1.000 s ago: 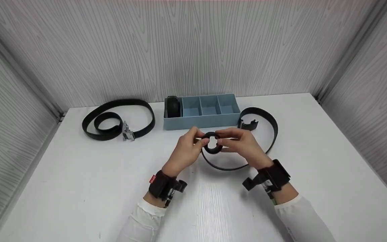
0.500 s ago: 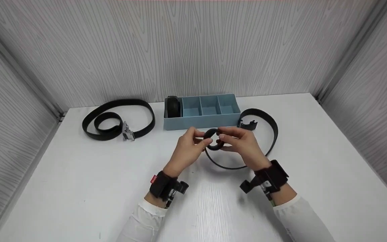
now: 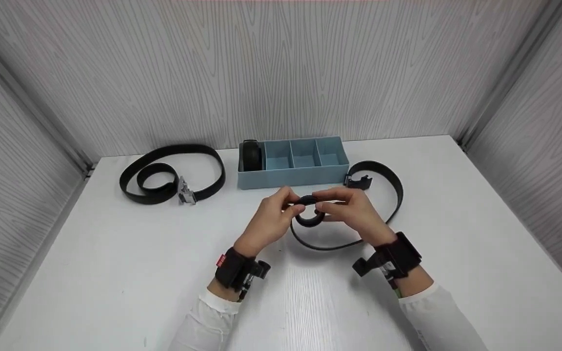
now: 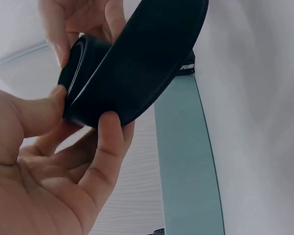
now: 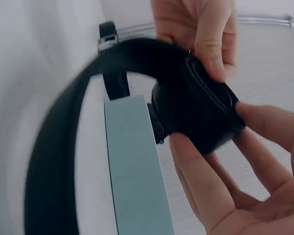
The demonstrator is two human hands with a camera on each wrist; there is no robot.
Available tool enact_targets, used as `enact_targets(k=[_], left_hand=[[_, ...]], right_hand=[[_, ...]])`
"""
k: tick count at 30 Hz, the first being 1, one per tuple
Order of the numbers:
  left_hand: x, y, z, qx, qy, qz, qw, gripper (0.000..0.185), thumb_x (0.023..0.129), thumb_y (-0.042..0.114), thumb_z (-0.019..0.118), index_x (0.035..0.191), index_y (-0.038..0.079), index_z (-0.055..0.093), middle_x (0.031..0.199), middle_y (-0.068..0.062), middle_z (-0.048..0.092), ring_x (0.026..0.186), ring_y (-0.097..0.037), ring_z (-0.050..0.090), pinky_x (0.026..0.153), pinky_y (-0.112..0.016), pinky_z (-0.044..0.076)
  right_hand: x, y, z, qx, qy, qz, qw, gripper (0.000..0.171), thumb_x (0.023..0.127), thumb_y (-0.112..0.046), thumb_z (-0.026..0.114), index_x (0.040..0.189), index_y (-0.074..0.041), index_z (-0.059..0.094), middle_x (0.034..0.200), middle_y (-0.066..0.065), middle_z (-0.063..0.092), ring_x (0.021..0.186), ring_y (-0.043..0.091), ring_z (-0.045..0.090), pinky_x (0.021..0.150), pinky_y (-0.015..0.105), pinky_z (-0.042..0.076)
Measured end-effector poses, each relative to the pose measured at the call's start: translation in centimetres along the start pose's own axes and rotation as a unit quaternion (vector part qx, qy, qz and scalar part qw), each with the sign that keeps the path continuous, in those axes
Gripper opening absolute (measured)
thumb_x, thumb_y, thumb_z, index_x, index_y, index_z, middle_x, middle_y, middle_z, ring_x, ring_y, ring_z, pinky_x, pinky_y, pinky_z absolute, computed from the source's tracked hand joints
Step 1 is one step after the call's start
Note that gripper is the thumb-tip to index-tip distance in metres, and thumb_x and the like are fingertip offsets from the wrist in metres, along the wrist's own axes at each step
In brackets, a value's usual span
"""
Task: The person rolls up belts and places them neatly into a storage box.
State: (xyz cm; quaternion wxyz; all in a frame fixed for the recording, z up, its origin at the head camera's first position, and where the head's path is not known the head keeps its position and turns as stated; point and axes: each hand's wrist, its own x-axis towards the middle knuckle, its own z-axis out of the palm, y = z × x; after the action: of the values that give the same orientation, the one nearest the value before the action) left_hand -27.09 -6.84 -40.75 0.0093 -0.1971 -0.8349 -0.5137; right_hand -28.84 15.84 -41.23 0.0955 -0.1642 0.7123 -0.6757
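Observation:
A black belt (image 3: 388,187) lies partly rolled in front of the blue box, its free end looping across the table to a buckle (image 3: 359,181). Both hands hold its rolled coil (image 3: 309,210) just above the table. My left hand (image 3: 281,210) pinches the coil's left side with thumb and fingers (image 4: 105,147). My right hand (image 3: 332,207) grips the right side, fingers (image 5: 210,44) curled over the roll (image 5: 196,115). The coil (image 4: 108,83) fills the left wrist view.
A blue divided box (image 3: 293,168) stands behind the hands, with a rolled black belt (image 3: 252,155) in its leftmost compartment. A second black belt (image 3: 171,170) with a silver buckle (image 3: 186,195) lies loose at the back left. Grey panel walls close three sides.
The hands have turned the coil a little between them, and the belt's loose loop has drawn in slightly toward the roll. The hands stayed in about the same place.

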Motion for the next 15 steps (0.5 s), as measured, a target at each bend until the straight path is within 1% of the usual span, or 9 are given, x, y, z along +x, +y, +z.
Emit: enact_targets(k=[3, 6, 8, 12, 15], left_hand=[[-0.03, -0.02, 0.01, 0.003, -0.018, 0.004, 0.9998, 0.010, 0.105, 0.017, 0.064, 0.107, 0.007, 0.063, 0.108, -0.006, 0.072, 0.102, -0.018, 0.068, 0.084, -0.037, 0.050], [0.03, -0.13, 0.10, 0.002, -0.010, -0.006, 0.9999, 0.013, 0.105, 0.020, 0.065, 0.109, 0.008, 0.064, 0.112, -0.005, 0.073, 0.104, -0.017, 0.069, 0.084, -0.037, 0.051], [0.06, -0.17, 0.16, -0.002, 0.006, -0.022, 0.9997, 0.016, 0.104, 0.023, 0.066, 0.112, 0.009, 0.065, 0.116, -0.006, 0.073, 0.106, -0.018, 0.070, 0.085, -0.037, 0.052], [0.09, -0.26, 0.22, -0.024, 0.033, -0.051, 0.9979, 0.024, 0.103, 0.026, 0.069, 0.117, 0.009, 0.063, 0.122, -0.009, 0.071, 0.105, -0.020, 0.072, 0.086, -0.040, 0.056], [0.15, -0.31, 0.21, -0.041, 0.039, -0.054, 0.9969, 0.026, 0.102, 0.025, 0.070, 0.118, 0.007, 0.061, 0.124, -0.012, 0.070, 0.104, -0.020, 0.072, 0.087, -0.039, 0.057]], right_hand=[[-0.05, 0.00, -0.25, -0.029, -0.019, 0.008, 0.999, 0.033, 0.096, -0.012, 0.077, 0.127, -0.002, 0.073, 0.128, 0.015, 0.069, 0.105, 0.027, 0.073, 0.087, 0.041, 0.061], [-0.05, 0.03, -0.23, -0.024, -0.018, 0.008, 1.000, 0.034, 0.097, -0.013, 0.076, 0.128, -0.001, 0.072, 0.127, 0.016, 0.069, 0.105, 0.026, 0.073, 0.086, 0.041, 0.061], [-0.03, 0.07, -0.04, -0.006, -0.006, 0.006, 1.000, 0.035, 0.097, -0.011, 0.075, 0.129, 0.001, 0.071, 0.127, 0.017, 0.069, 0.105, 0.026, 0.073, 0.085, 0.041, 0.061], [0.03, 0.25, 0.40, 0.036, 0.035, 0.004, 0.999, 0.036, 0.099, -0.008, 0.072, 0.132, 0.005, 0.067, 0.124, 0.017, 0.069, 0.103, 0.024, 0.072, 0.086, 0.041, 0.061], [0.12, 0.42, 0.55, 0.060, 0.054, 0.005, 0.997, 0.037, 0.100, -0.008, 0.071, 0.133, 0.005, 0.066, 0.122, 0.019, 0.068, 0.103, 0.022, 0.071, 0.088, 0.043, 0.060]])
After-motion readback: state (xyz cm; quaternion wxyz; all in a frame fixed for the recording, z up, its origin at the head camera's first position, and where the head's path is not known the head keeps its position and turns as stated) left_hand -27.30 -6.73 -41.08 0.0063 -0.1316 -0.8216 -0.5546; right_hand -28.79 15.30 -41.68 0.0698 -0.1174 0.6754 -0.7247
